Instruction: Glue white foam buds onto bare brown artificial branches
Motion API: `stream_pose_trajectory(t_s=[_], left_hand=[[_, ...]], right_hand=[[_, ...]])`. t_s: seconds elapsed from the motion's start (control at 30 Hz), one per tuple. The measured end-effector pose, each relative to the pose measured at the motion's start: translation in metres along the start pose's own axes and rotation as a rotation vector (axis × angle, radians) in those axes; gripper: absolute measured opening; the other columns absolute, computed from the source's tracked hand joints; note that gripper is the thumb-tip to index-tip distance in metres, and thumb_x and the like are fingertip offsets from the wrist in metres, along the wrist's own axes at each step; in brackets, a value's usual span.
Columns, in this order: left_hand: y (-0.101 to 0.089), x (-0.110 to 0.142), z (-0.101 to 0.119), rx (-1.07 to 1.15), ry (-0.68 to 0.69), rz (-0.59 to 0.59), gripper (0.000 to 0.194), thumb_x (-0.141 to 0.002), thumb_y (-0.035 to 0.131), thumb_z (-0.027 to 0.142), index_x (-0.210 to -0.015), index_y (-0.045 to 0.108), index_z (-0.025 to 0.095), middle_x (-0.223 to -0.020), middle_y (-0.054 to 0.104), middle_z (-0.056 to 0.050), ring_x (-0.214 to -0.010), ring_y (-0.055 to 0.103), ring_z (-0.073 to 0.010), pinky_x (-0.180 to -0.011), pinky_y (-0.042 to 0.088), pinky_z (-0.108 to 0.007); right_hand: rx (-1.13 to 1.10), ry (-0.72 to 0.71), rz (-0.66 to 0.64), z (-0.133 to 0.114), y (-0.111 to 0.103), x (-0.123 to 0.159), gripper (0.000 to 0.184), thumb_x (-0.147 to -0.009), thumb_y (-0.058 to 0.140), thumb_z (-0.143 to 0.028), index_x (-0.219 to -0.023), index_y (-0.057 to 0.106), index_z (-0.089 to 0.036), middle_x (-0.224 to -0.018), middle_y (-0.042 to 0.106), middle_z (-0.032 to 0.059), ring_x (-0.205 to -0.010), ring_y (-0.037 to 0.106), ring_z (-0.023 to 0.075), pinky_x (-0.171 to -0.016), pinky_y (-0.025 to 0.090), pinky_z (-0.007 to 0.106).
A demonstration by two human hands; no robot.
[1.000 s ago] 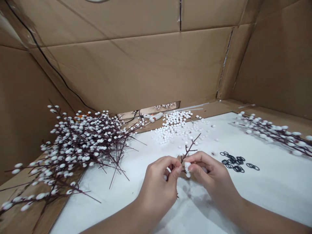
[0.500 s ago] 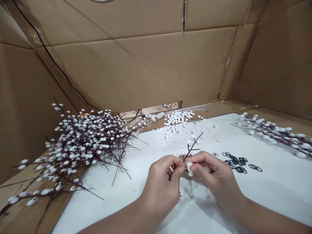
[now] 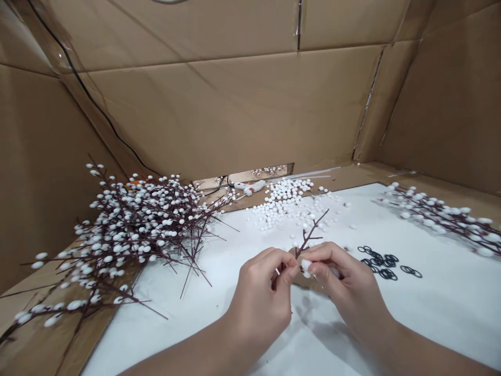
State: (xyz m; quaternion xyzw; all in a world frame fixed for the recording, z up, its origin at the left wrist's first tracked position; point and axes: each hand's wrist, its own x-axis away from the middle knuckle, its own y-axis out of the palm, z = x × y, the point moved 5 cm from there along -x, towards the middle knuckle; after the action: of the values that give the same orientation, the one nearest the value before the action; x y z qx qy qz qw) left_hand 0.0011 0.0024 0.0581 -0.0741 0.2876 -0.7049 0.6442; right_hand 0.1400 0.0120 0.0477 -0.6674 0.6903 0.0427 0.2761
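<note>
From my remote view, I had the left hand (image 3: 260, 297) pinching a bare brown twig (image 3: 311, 236) low down, I think, since fingers hid the grip. The right hand (image 3: 346, 277) was closed on a white foam bead (image 3: 306, 266) at the twig, above a white sheet (image 3: 442, 313), with black rings (image 3: 378, 262) nearby.

Matt cardboard walls (image 3: 219, 115); smooth white sheet (image 3: 442, 324); matt foam balls (image 3: 285, 201); glossy black rings (image 3: 378, 263).
</note>
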Motion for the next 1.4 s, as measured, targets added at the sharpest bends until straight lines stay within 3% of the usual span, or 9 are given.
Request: stream_pose_trajectory(t_s=[0.43, 0.87, 1.0, 1.1, 1.2, 1.33, 1.4], left_hand=[[0.001, 0.000, 0.001, 0.029, 0.012, 0.013, 0.013, -0.081, 0.045, 0.018, -0.070, 0.052, 0.019, -0.065, 0.053, 0.001, -0.043, 0.046, -0.0077, -0.041, 0.037, -0.020], [0.001, -0.004, -0.002, 0.046, -0.094, -0.040, 0.014, -0.083, 0.044, 0.025, -0.073, 0.053, 0.020, -0.071, 0.056, 0.002, -0.042, 0.047, -0.0072, -0.043, 0.038, -0.021], [0.003, -0.001, 0.002, 0.062, -0.054, -0.099, 0.012, -0.085, 0.041, 0.027, -0.088, 0.053, 0.025, -0.075, 0.056, 0.003, -0.045, 0.046, -0.0075, -0.047, 0.040, -0.021], [-0.001, 0.001, 0.004, 0.048, -0.054, -0.077, 0.022, -0.086, 0.040, 0.029, -0.107, 0.046, 0.031, -0.082, 0.057, 0.003, -0.054, 0.050, -0.0102, -0.053, 0.042, -0.022], [-0.006, -0.003, 0.001, 0.130, -0.144, -0.060, 0.029, -0.085, 0.042, 0.038, -0.113, 0.041, 0.031, -0.092, 0.058, 0.000, -0.066, 0.055, -0.0129, -0.059, 0.044, -0.023], [0.001, -0.010, -0.008, 0.429, -0.451, -0.254, 0.033, -0.081, 0.043, 0.047, -0.103, 0.046, 0.023, -0.081, 0.055, 0.001, -0.055, 0.057, -0.0118, -0.053, 0.043, -0.024], [0.005, -0.012, -0.010, 0.518, -0.539, -0.329, 0.032, -0.080, 0.044, 0.048, -0.096, 0.049, 0.020, -0.080, 0.055, 0.001, -0.052, 0.058, -0.0114, -0.050, 0.040, -0.022]], right_hand=[[-0.037, -0.059, -0.022, -0.007, 0.002, 0.000, 0.014, -0.080, 0.049, -0.023, -0.069, 0.057, -0.021, -0.070, 0.066, 0.0037, -0.066, 0.061, 0.0167, -0.050, 0.044, 0.023], [0.063, 0.001, -0.055, 0.003, 0.002, -0.003, 0.018, -0.083, 0.049, -0.034, -0.076, 0.060, -0.022, -0.072, 0.065, 0.0024, -0.061, 0.057, 0.0142, -0.050, 0.042, 0.022], [0.079, -0.064, -0.029, -0.001, -0.003, -0.008, 0.014, -0.083, 0.050, -0.029, -0.080, 0.062, -0.023, -0.072, 0.063, 0.0010, -0.061, 0.057, 0.0131, -0.055, 0.044, 0.022], [0.080, -0.133, -0.033, -0.004, -0.006, -0.011, 0.013, -0.084, 0.050, -0.026, -0.082, 0.062, -0.023, -0.074, 0.063, 0.0013, -0.066, 0.059, 0.0137, -0.059, 0.045, 0.022], [0.082, -0.248, -0.068, -0.007, -0.006, -0.011, 0.014, -0.086, 0.048, -0.022, -0.085, 0.062, -0.022, -0.073, 0.062, 0.0017, -0.065, 0.059, 0.0131, -0.058, 0.045, 0.021], [0.084, -0.439, -0.115, -0.015, -0.001, -0.005, 0.019, -0.085, 0.045, -0.012, -0.088, 0.062, -0.021, -0.074, 0.062, 0.0026, -0.063, 0.060, 0.0114, -0.056, 0.047, 0.021], [0.084, -0.499, -0.125, -0.019, 0.001, -0.002, 0.024, -0.085, 0.043, -0.008, -0.090, 0.062, -0.021, -0.077, 0.062, 0.0037, -0.064, 0.060, 0.0112, -0.054, 0.048, 0.020]])
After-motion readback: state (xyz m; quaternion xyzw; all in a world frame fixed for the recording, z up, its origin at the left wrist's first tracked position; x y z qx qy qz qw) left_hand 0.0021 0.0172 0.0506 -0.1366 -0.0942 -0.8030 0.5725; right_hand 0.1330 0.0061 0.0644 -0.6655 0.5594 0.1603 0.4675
